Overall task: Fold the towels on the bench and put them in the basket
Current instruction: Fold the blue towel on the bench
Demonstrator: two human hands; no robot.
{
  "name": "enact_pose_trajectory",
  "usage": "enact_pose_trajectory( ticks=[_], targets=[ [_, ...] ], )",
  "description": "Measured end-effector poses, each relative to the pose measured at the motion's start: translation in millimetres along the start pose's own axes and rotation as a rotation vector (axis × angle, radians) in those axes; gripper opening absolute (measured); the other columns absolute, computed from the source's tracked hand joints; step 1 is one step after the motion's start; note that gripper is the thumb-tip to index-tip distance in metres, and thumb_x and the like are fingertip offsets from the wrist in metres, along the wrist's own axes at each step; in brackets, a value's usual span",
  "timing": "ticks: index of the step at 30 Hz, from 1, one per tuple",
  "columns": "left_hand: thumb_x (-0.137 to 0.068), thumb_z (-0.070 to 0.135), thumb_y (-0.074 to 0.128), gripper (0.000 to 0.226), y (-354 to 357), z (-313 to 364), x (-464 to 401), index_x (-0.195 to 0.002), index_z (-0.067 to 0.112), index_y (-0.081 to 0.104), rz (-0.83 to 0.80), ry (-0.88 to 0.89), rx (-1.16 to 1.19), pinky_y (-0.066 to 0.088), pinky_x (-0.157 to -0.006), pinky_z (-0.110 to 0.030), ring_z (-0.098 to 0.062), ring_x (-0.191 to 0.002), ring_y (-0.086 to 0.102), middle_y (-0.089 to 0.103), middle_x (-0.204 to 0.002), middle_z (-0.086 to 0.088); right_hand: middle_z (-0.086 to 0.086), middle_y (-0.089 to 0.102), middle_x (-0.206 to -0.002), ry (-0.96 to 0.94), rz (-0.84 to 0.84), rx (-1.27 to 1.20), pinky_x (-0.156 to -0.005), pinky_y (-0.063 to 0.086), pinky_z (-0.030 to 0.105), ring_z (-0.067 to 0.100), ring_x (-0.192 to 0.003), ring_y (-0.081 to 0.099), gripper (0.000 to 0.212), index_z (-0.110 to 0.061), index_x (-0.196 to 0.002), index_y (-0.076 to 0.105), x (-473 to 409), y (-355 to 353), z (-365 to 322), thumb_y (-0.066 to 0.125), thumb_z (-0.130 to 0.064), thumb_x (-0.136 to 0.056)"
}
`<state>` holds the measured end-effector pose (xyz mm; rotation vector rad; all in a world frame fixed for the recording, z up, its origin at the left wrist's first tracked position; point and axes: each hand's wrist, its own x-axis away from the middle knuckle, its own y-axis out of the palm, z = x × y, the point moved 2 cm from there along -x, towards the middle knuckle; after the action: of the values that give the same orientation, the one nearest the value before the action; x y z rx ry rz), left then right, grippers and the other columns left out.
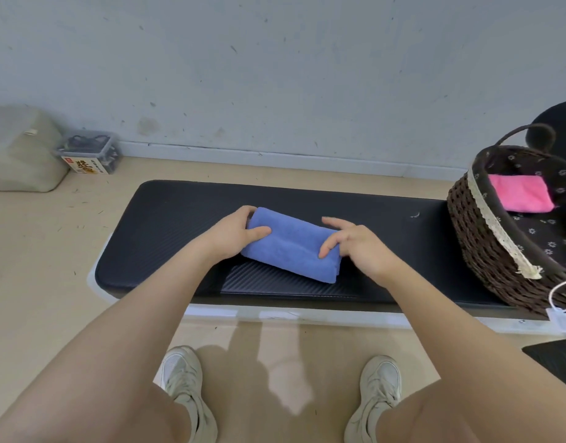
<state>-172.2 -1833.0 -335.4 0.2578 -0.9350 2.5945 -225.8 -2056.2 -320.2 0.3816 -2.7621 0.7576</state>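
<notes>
A: Left hand (235, 233) grips the blue towel (291, 247) at its left end, thumb on top; folded, mid-surface (166, 219).
B: Right hand (355, 243)?
A: Pinching the right end. Soft, light, floppy; I'd hold both ends. Basket (486, 225) far right, pink towel (519, 193) inside.

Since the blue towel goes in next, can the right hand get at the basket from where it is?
Probably yes. The basket stands on the bench on the right hand side, its opening bare but for a pink towel, with nothing between.
</notes>
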Motion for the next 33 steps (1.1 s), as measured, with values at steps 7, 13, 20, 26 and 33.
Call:
enact_pose_trajectory(
  ticks=[7,13,20,26,33],
  targets=[
    [-0.086,0.03,0.063,0.065,0.5,-7.7,-1.2,-0.139,0.046,0.027,-0.153,0.029,0.147,0.035,-0.11,-0.041,-0.017,-0.126,0.043,0.04,-0.142,0.007,-0.003,0.042,-0.078,0.088,0.166,0.139,-0.057,0.03,0.022,0.012,-0.065,0.039,0.033,-0.016,-0.067,0.041,-6.0,11.0,-2.9,0.068,-0.027,-0.081],
    [-0.084,0.033,0.064,0.052,3.4,-8.8,16.7,-0.13,0.034,0.039,-0.075,0.055,-0.02,0.046,-0.095,-0.035,-0.013,-0.11,0.053,0.054,-0.121,0.011,0.006,0.037,-0.129,0.293,0.178,0.285,-0.095,0.039,0.037,0.03,-0.125,0.036,0.086,-0.029,-0.142,0.022,3.8,16.4,-0.2,0.074,-0.037,-0.074],
    [-0.085,0.025,0.065,0.039,14.7,42.5,31.5,-0.122,0.021,0.052,0.045,0.088,0.065,0.048,-0.088,-0.03,-0.012,-0.102,0.058,0.061,-0.114,0.007,0.001,0.069,-0.108,0.172,0.156,-0.349,-0.084,0.053,0.031,0.019,-0.103,0.064,0.044,-0.017,-0.115,0.062,27.6,-28.3,7.7,0.073,-0.008,-0.074],
    [-0.089,0.021,0.061,0.025,50.1,149.2,22.6,-0.109,0.035,0.054,-0.118,0.26,0.305,0.047,-0.078,-0.013,0.008,-0.094,0.062,0.064,-0.107,0.018,0.005,0.07,-0.112,-0.063,0.264,-0.524,-0.082,0.057,0.026,0.017,-0.101,0.068,0.039,-0.011,-0.12,0.057,89.3,-134.8,2.8,0.065,-0.002,-0.083],
    [-0.082,0.023,0.064,0.05,112.5,280.9,-12.3,-0.12,0.04,0.036,-0.164,0.46,0.227,0.053,-0.083,-0.024,-0.015,-0.089,0.061,0.06,-0.101,-0.002,0.001,0.067,-0.111,-0.027,0.517,-0.508,-0.079,0.052,0.027,0.014,-0.098,0.066,0.031,-0.015,-0.122,0.055,129.6,-261.9,22.4,0.055,-0.011,-0.092]
  ],
)
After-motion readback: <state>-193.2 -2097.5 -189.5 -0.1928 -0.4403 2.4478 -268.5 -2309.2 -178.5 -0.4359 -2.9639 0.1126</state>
